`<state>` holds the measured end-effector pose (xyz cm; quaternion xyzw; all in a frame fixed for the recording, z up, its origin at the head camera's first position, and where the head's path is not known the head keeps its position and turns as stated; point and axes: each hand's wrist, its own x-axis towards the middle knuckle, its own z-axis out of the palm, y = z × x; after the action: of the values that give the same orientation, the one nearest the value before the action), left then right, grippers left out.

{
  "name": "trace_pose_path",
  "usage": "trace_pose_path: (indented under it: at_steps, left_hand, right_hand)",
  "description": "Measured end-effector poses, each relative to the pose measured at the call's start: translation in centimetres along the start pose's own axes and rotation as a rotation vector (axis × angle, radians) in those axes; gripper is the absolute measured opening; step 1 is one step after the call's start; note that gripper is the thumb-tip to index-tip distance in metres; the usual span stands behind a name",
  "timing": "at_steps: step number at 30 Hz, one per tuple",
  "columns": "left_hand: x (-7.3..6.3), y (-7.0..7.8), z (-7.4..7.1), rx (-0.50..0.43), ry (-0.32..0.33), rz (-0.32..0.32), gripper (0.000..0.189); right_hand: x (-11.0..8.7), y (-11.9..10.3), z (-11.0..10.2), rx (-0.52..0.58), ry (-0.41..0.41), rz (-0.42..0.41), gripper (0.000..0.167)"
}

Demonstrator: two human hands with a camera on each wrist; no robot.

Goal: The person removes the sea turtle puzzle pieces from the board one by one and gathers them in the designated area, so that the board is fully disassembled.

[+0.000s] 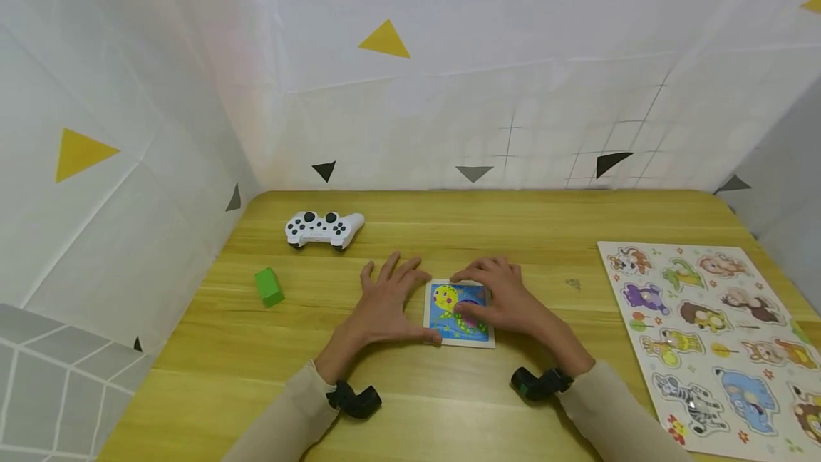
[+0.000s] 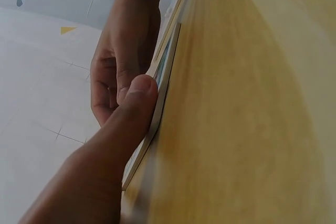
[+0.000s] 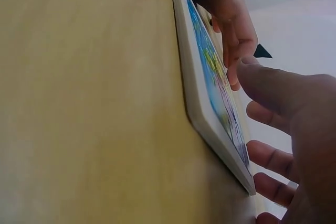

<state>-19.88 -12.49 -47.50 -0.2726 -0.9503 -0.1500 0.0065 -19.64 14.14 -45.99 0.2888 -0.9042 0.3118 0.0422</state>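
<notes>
A small square turtle puzzle [image 1: 442, 334] with a pale wooden rim lies on the table in front of me. My left hand [image 1: 383, 306] spans its left side, thumb on the near corner and forefinger at the far corner. In the left wrist view that thumb [image 2: 140, 85] rests against the rim. Over the right part of the puzzle is my right hand [image 1: 509, 299], its thumb above the picture and its forefinger near the far edge. The right wrist view shows the right thumb [image 3: 257, 80] and fingers spread apart, with the puzzle's picture [image 3: 215, 72] beyond.
A white game controller [image 1: 323, 229] sits at the back left of the wooden table [image 1: 410, 405]. Nearer, on the left, is a green block [image 1: 269, 286]. A large animal peg board [image 1: 680, 326] covers the right side. White sheeting stands behind the table.
</notes>
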Motion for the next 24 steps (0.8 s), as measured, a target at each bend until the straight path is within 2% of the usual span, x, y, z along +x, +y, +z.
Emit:
trace_pose_path:
  at_steps: [8, 17, 24]
  left_hand:
    - [-0.1, -0.1, 0.0, 0.007, 0.037, 0.020, 0.105]
    - [-0.2, 0.1, -0.2, 0.016, 0.036, 0.008, 0.101]
    - [-0.1, 0.1, -0.2, -0.003, 0.041, 0.005, 0.098]
  right_hand:
    - [1.1, -0.2, 0.4, 0.032, -0.036, -0.012, 0.034]
    - [2.1, -0.6, 0.3, 0.032, -0.080, -0.001, 0.031]
    - [2.0, 0.0, 0.0, 0.051, -0.090, 0.017, 0.036]
